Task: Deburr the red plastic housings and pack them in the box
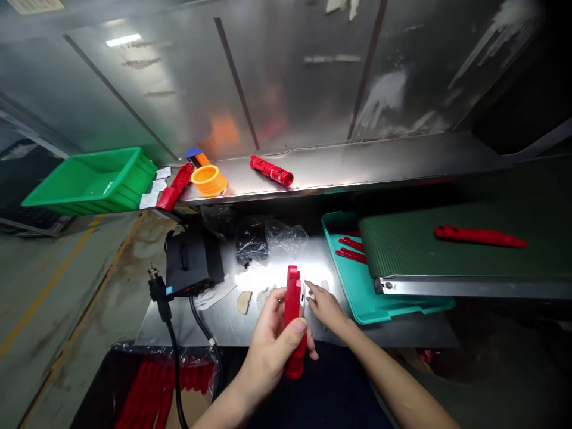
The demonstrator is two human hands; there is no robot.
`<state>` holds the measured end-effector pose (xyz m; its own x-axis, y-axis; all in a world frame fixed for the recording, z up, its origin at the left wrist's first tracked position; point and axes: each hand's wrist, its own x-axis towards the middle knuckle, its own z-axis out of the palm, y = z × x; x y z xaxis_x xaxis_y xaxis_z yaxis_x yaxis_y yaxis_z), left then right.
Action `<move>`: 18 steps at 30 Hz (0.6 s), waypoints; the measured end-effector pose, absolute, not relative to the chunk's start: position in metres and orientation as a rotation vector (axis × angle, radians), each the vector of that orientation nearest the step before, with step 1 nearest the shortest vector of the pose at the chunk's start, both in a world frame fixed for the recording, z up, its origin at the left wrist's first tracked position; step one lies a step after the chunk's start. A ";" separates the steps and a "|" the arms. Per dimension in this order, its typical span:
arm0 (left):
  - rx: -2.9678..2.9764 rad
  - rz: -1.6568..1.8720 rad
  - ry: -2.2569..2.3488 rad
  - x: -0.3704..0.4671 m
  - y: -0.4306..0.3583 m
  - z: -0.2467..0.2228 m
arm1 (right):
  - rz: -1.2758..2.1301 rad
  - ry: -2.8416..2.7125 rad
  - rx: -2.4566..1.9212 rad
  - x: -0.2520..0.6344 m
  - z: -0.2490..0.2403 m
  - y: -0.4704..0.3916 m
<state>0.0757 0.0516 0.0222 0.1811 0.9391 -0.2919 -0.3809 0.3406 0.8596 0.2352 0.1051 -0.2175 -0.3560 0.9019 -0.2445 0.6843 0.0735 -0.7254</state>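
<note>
My left hand is wrapped round a long red plastic part, held upright above the front of the metal table. Just right of its upper end is my right hand, with fingers bent toward a thin, pale, blade-like piece alongside the part. Whatever the right fingertips grip is too small to make out. Beyond the hands, clear plastic wrap and a beige piece lie on the table.
A black box and cabled tool are left. A teal tray sits under the green conveyor, which carries a red part. The shelf holds a green bin, orange ring and red tube.
</note>
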 end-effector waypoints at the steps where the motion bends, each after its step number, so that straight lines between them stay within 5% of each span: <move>1: 0.743 1.045 1.067 0.076 0.051 0.023 | 1.184 -2.081 -1.597 0.242 -0.220 0.094; 10: 0.799 0.954 1.510 0.067 0.042 0.030 | 1.392 -2.110 -1.649 0.288 -0.250 0.018; 18: 0.545 0.990 1.047 0.042 0.032 0.028 | 1.254 -1.959 -1.737 0.294 -0.260 0.017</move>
<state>0.0424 0.0320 0.0281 0.1517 0.8752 -0.4593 -0.4091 0.4786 0.7769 0.2936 0.0174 -0.2603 -0.2658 0.8981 -0.3503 0.6943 -0.0737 -0.7159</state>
